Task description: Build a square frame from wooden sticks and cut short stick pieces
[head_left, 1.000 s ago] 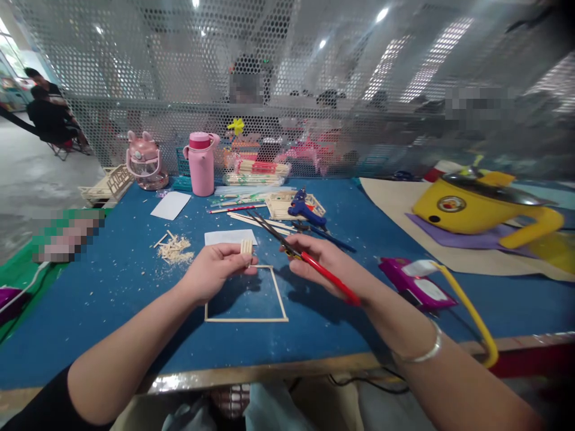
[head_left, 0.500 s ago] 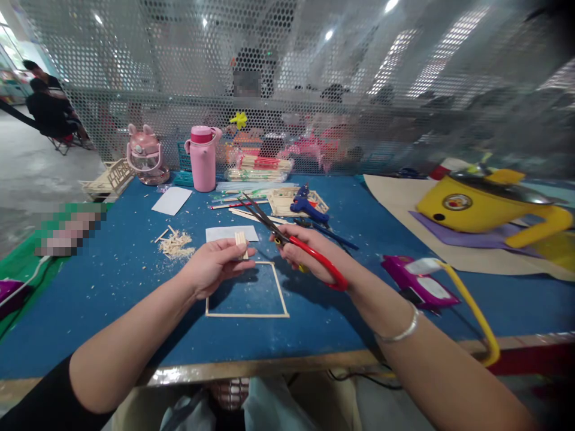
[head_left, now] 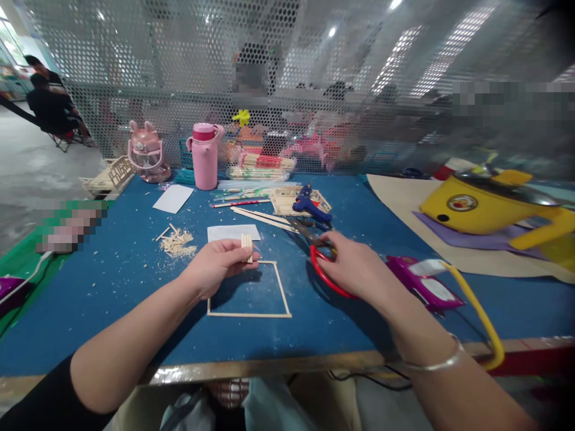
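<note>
My left hand (head_left: 222, 263) pinches a small bundle of short wooden sticks (head_left: 247, 246), held upright between thumb and fingers. Below it, a square frame of thin sticks (head_left: 251, 315) lies on the blue tabletop. My right hand (head_left: 353, 263) is closed on scissors with red handles (head_left: 324, 275); the dark blades point away and left, low over the table, near a blue glue gun (head_left: 311, 206). Long loose sticks (head_left: 263, 219) lie just beyond the blade tips. A white paper (head_left: 220, 233) is partly hidden behind my left hand.
A heap of stick scraps (head_left: 177, 242) lies left of my left hand. Farther back stand a pink thermos (head_left: 205, 158) and a pink bottle (head_left: 148, 155). On the right are a purple packet (head_left: 424, 282) and a yellow pot (head_left: 471, 206). A perforated metal screen (head_left: 179, 72) rises behind.
My right hand has moved right and down with the scissors, away from my left hand, and the blades have dropped toward the table. The left hand still holds the sticks in nearly the same place.
</note>
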`<state>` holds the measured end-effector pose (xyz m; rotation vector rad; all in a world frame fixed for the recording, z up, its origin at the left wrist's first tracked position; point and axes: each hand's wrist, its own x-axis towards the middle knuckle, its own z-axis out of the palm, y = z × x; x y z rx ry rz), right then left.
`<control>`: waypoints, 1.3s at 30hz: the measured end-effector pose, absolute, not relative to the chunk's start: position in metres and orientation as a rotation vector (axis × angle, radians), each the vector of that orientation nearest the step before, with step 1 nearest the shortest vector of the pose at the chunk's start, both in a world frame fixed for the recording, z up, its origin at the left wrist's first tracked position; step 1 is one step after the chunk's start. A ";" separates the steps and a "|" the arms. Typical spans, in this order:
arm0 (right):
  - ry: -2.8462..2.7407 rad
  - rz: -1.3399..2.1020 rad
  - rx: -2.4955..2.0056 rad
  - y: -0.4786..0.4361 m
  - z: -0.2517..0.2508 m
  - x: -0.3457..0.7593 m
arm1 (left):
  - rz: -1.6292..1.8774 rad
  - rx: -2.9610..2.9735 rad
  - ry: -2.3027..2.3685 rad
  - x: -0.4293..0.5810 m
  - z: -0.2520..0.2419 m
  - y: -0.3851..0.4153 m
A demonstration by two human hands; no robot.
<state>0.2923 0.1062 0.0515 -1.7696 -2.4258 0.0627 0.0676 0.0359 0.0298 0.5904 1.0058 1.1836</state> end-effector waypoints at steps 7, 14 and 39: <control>-2.693 -0.189 -1.812 0.100 0.048 0.303 | 1.166 0.725 1.003 0.071 0.029 0.033; -2.540 0.545 -1.037 0.095 0.073 0.242 | 1.088 0.882 0.985 0.070 0.027 0.031; -1.769 0.528 -0.703 0.084 0.054 0.210 | 1.439 0.604 0.902 0.072 0.024 0.038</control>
